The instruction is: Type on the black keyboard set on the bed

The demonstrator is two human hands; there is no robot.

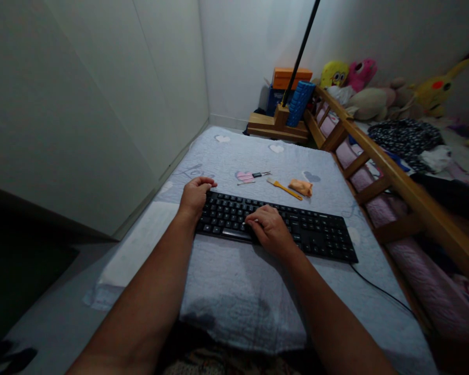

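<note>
A black wired keyboard (316, 232) lies across a pale blue quilted mat (258, 281) in front of me. My left hand (195, 197) is curled round the keyboard's left end, fingers closed on its edge. My right hand (271, 229) rests on the keys near the middle, fingers pinched together on something small that I cannot make out. Beyond the keyboard lie a small dark tool on a pink pad (250, 176), a yellow-handled brush (284, 188) and an orange cloth (300, 187).
A white wall (82, 114) runs along the left. A wooden bed rail (394, 172) borders the right, with plush toys (359, 78) and bedding behind it. A wooden stand with a black pole (289, 99), an orange box and a blue roller sit at the far end.
</note>
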